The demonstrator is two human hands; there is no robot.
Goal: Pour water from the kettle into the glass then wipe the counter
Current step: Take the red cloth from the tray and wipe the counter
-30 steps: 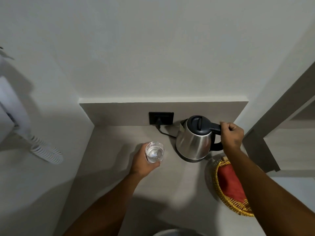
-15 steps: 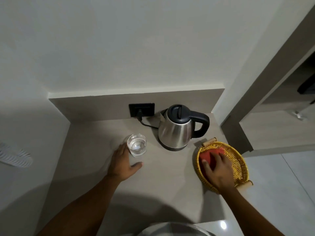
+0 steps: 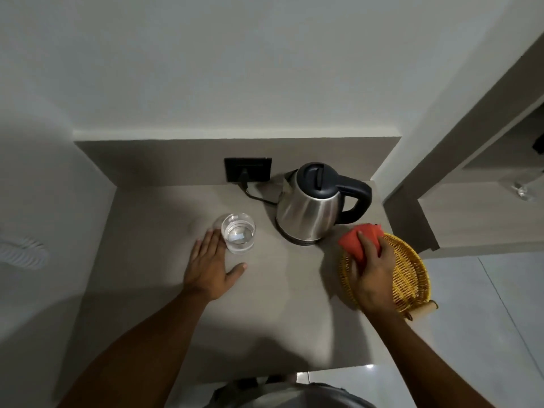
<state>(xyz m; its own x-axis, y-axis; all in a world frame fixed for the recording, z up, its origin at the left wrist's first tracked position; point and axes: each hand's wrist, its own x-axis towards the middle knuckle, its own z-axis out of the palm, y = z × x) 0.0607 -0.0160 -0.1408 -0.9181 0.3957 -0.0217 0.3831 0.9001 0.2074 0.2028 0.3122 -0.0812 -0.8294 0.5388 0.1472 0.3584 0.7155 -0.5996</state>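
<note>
A steel kettle [image 3: 312,212] with a black lid and handle stands on its base at the back of the grey counter [image 3: 273,313]. Left of it a clear glass [image 3: 238,233] holds water. My left hand [image 3: 210,267] lies flat on the counter, fingers spread, its fingertips just beside the glass. My right hand [image 3: 372,275] is shut on a red cloth [image 3: 357,240], held above the left rim of a yellow wicker basket [image 3: 412,275] at the counter's right edge.
A black wall socket [image 3: 248,169] with the kettle's cord sits on the low back panel. Walls close the counter at left and back. At right is a white tiled floor and a wooden shelf unit [image 3: 477,201].
My right hand left the kettle handle, dropped to the basket, and has lifted the red cloth out toward the kettle. My left hand released the glass and flattened on the counter.
</note>
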